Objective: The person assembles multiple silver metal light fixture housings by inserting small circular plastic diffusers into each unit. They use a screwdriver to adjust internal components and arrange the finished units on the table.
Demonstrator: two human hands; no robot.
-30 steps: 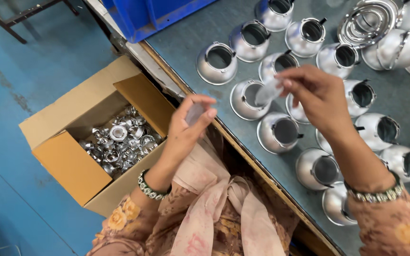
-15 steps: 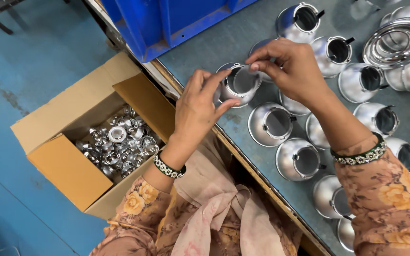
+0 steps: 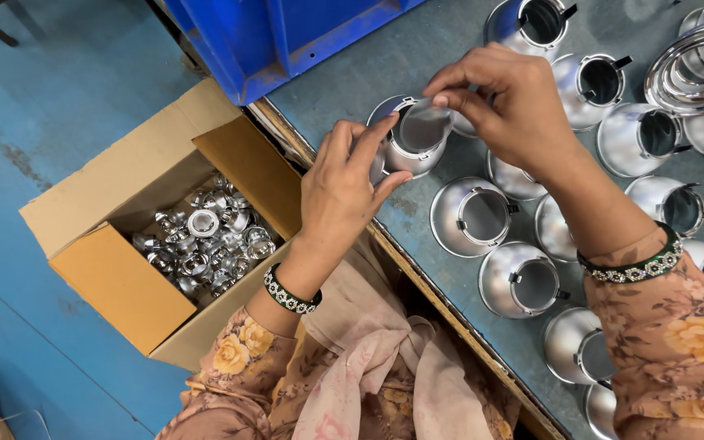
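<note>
Hands met over one steel pot [image 3: 407,140] at the near edge of the grey table [image 3: 385,57]. From the head camera we saw the left hand [image 3: 344,186] cupping the pot's outer side, fingers [image 3: 368,147] loosely curled and touching the shiny wall. Above and to its right, the right hand [image 3: 515,106] pinched a small, thin clear piece [image 3: 442,110] between thumb and forefinger, right at the pot's rim — what kind of piece it was we could not tell. Past the right wrist stood more steel pots [image 3: 482,216], close together. Below the left hand, off the table, an open cardboard box [image 3: 116,285] held small shiny metal fittings [image 3: 205,240].
</note>
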